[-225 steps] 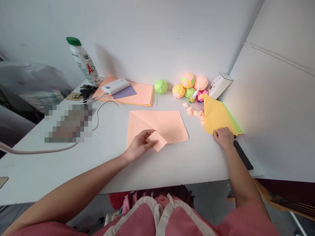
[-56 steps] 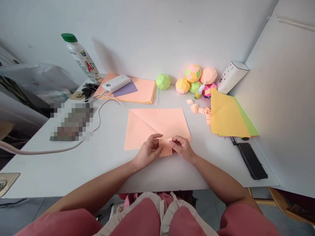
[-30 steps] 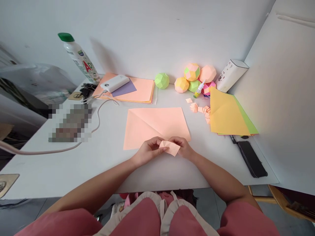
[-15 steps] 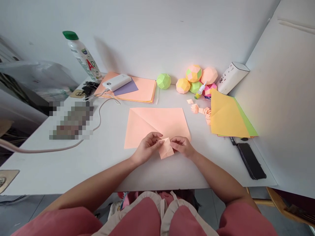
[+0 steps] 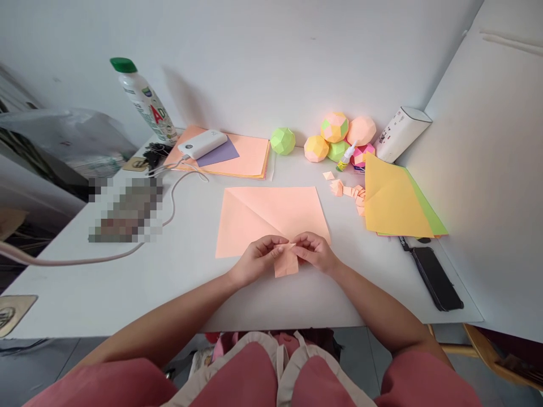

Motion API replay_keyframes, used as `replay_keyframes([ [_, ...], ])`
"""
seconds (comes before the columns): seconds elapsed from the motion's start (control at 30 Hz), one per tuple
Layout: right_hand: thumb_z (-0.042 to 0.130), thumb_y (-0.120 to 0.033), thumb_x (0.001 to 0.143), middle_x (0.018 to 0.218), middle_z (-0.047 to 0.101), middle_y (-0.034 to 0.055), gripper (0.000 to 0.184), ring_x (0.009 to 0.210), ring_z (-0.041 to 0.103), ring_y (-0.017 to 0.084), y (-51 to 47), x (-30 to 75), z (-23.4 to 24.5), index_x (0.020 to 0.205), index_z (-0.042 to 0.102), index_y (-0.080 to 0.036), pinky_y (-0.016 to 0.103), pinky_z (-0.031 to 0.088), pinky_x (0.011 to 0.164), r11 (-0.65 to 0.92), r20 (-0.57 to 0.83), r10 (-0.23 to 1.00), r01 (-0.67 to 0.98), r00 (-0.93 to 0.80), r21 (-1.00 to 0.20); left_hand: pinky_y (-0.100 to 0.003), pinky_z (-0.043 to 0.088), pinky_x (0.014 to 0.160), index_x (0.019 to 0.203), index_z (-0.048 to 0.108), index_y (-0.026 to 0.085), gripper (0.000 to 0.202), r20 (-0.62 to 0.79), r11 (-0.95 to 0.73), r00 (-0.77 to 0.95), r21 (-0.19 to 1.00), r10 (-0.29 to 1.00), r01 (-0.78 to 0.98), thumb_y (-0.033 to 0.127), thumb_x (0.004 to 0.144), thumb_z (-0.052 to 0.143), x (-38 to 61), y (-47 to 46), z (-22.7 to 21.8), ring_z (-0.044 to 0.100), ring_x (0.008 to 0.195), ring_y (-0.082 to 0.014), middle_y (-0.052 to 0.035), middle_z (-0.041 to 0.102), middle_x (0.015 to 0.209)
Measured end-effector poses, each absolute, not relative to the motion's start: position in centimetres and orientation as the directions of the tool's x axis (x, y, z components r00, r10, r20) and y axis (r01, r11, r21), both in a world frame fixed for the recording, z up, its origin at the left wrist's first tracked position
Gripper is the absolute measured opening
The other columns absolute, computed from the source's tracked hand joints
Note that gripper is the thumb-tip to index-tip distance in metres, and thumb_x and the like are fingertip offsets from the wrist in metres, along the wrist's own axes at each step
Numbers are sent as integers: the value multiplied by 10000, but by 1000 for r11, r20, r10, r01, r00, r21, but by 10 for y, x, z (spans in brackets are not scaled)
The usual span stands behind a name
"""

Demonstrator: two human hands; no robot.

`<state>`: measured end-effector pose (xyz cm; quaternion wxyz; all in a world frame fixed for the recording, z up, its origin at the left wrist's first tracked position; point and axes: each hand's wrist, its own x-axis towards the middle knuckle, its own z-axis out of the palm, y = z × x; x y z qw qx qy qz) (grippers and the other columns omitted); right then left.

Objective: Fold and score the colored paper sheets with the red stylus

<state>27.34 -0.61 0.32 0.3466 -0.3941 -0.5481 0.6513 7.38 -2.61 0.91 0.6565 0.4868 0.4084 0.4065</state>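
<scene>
A small square of peach paper (image 5: 287, 263) is pinched along its upper edge between both my hands. My left hand (image 5: 258, 257) grips its upper left corner, thumb on top and fingers behind. At the upper right corner, my right hand (image 5: 316, 251) holds it the same way, the two sets of fingertips close together. Just beyond, a larger peach sheet (image 5: 250, 209) with a diagonal crease lies flat on the white table (image 5: 182, 282), its near right part hidden by my hands.
Folded paper balls (image 5: 335, 127) and small folded peach pieces (image 5: 354, 192) sit at the back right, beside a glue bottle (image 5: 345, 157). Yellow and green sheets (image 5: 394, 198) and a black phone (image 5: 436, 277) lie right. A power bank (image 5: 203, 144), cable and white bottle (image 5: 148, 104) stand back left.
The small paper has turned a little, so its lower edge is now nearly level. My hands have drawn closer together along its top edge.
</scene>
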Motion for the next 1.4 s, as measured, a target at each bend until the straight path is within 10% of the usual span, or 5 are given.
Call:
replay_keyframes([
  [0.23, 704, -456, 761, 585, 561, -72, 319, 504, 538, 92, -6, 273, 5, 918, 575, -210, 245, 468, 516, -151, -124, 889, -26, -441, -988, -223, 450, 592, 1133, 541, 206, 522, -126, 213, 381, 958, 916, -194, 410, 715, 778, 74, -27, 13, 544, 649, -81, 18, 582, 832],
  [1.4, 662, -381, 825, 917, 710, 61, 239, 688, 604, 123, -16, 265, -7, 989, 710, -213, 262, 485, 590, 309, 234, 884, 130, -404, -942, -284, 516, 637, 995, 660, 175, 393, -4, 4, 238, 1000, 971, 0, 483, 757, 709, 74, -25, 0, 577, 661, -121, -22, 603, 799],
])
